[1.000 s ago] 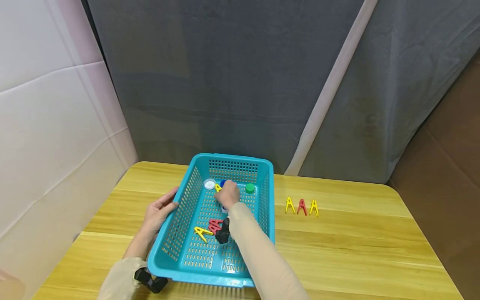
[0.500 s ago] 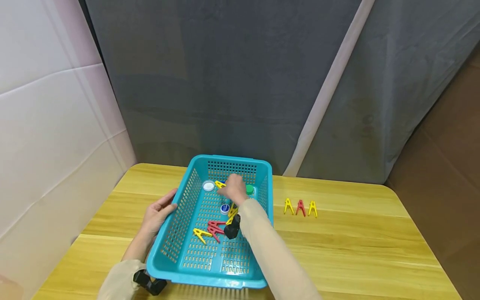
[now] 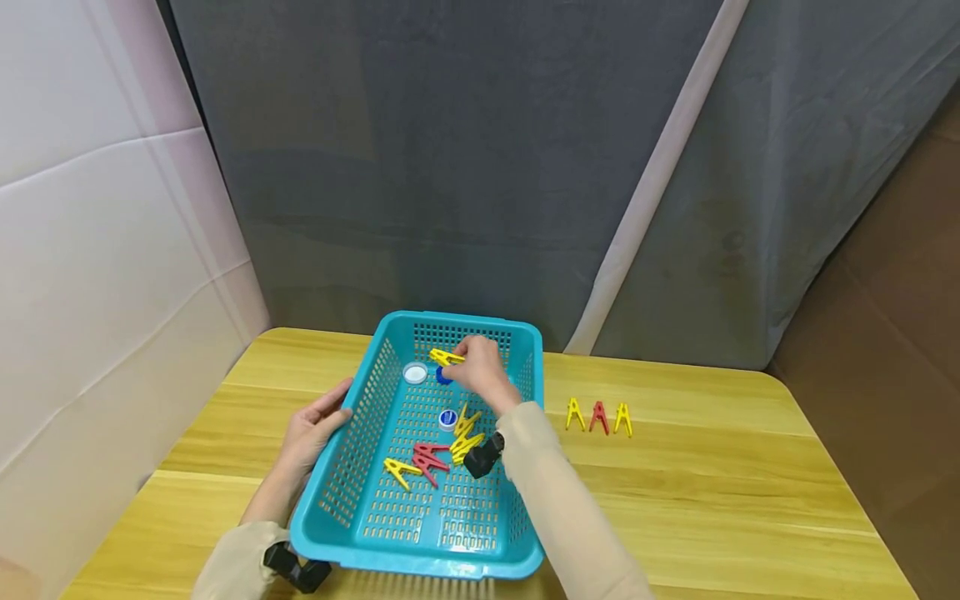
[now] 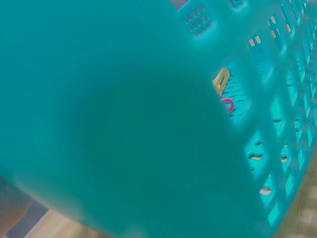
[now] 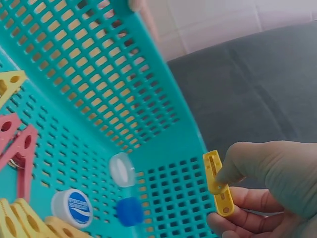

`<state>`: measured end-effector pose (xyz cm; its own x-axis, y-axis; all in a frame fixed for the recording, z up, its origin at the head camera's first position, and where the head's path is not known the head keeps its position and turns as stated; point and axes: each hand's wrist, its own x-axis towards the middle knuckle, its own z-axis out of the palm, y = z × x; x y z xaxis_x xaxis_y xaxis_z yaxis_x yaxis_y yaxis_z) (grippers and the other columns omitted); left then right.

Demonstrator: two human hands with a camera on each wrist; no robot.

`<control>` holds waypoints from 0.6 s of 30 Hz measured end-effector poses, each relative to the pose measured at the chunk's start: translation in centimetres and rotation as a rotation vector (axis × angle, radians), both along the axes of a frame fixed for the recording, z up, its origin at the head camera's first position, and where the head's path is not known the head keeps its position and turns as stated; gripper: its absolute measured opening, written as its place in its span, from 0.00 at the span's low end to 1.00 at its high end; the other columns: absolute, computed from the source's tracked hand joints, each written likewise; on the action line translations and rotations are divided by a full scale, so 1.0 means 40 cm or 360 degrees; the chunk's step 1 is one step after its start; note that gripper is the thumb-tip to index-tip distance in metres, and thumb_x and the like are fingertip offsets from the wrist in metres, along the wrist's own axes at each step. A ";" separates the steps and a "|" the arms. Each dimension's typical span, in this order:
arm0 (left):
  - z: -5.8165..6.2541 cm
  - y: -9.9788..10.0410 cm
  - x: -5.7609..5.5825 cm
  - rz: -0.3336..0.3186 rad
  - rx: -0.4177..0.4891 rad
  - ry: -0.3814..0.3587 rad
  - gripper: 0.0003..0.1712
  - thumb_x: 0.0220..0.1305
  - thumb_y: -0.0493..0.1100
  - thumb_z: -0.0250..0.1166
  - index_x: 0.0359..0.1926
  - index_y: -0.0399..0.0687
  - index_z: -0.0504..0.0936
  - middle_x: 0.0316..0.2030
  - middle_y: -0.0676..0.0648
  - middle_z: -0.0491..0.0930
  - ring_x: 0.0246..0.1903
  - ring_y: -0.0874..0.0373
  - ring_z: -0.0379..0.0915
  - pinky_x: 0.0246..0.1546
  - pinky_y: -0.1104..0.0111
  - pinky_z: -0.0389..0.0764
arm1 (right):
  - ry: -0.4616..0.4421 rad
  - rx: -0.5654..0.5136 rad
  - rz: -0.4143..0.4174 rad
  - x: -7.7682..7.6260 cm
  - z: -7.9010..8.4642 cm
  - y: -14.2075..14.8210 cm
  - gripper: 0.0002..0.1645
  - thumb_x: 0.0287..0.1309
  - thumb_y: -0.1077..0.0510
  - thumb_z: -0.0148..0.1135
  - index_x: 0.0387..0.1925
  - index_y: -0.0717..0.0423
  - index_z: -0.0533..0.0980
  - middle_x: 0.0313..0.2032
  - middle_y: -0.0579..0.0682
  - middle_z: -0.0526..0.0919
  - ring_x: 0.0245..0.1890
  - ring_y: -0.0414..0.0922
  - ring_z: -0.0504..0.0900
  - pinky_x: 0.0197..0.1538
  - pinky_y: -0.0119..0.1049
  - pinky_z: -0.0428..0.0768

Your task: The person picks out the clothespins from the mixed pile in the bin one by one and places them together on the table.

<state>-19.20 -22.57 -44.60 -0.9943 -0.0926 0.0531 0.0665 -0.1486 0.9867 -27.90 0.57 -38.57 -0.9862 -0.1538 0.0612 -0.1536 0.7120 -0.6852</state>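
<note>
My right hand point(image 3: 483, 371) pinches a yellow clothespin point(image 5: 216, 183) between thumb and fingers, over the far end of a turquoise plastic basket point(image 3: 420, 562). My left hand point(image 3: 311, 429) holds the basket's left rim, thumb on the edge. Beneath the right hand lie a blue bottle cap point(image 3: 443, 377) and a clear-white lid point(image 3: 415, 372). Nearer is a white cap with a blue label point(image 3: 447, 419). Several yellow clothespins point(image 3: 467, 442) lie beside it, with red clothespins point(image 3: 430, 462) and another yellow clothespin point(image 3: 401, 472) to their left. Basket wall fills most of the left wrist view.
On the wooden table point(image 3: 712, 483), right of the basket, stand a yellow clip point(image 3: 574, 413), a red clip point(image 3: 598, 417) and a second yellow clip point(image 3: 623, 419) in a row. A grey cloth point(image 3: 480, 167) hangs behind the table, with a white panel point(image 3: 112, 250) at left.
My right hand has risen and shifted right, bringing the yellow clothespin up from the basket floor. The green cap is now hidden behind it. My left hand keeps its hold on the rim.
</note>
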 end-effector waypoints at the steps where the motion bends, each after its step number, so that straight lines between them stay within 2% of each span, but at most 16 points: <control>1: 0.000 0.000 0.000 -0.0001 -0.0002 0.0000 0.29 0.62 0.29 0.58 0.64 0.30 0.62 0.41 0.67 0.80 0.41 0.73 0.75 0.38 0.78 0.77 | 0.0005 -0.0012 0.0007 0.002 0.004 0.004 0.14 0.47 0.59 0.71 0.36 0.62 0.80 0.35 0.52 0.79 0.33 0.44 0.73 0.32 0.32 0.75; 6: 0.001 0.002 0.001 -0.0006 -0.0022 -0.0017 0.30 0.62 0.30 0.58 0.64 0.27 0.59 0.41 0.68 0.79 0.41 0.73 0.75 0.39 0.79 0.77 | 0.0069 -0.0081 0.0035 0.016 0.025 0.034 0.15 0.49 0.60 0.69 0.39 0.63 0.80 0.36 0.54 0.78 0.35 0.46 0.72 0.33 0.33 0.75; 12: 0.000 0.006 -0.002 -0.0011 -0.0039 -0.0008 0.31 0.62 0.30 0.57 0.65 0.28 0.59 0.41 0.68 0.79 0.41 0.73 0.75 0.39 0.78 0.77 | 0.0191 -0.0113 0.0044 0.033 0.046 0.088 0.15 0.47 0.62 0.68 0.39 0.63 0.80 0.35 0.54 0.81 0.29 0.45 0.72 0.32 0.34 0.75; 18: -0.002 0.005 -0.004 0.0006 -0.0005 0.0002 0.29 0.62 0.29 0.58 0.64 0.30 0.63 0.40 0.66 0.80 0.40 0.72 0.75 0.37 0.78 0.77 | 0.0352 -0.0151 0.0048 0.044 0.049 0.139 0.13 0.46 0.64 0.65 0.38 0.64 0.81 0.33 0.56 0.81 0.25 0.45 0.72 0.33 0.36 0.75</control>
<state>-19.37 -22.36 -44.68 -0.9939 -0.0959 0.0544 0.0680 -0.1450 0.9871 -26.13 6.12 -36.60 -0.9423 -0.1663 0.2906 -0.3275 0.6389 -0.6961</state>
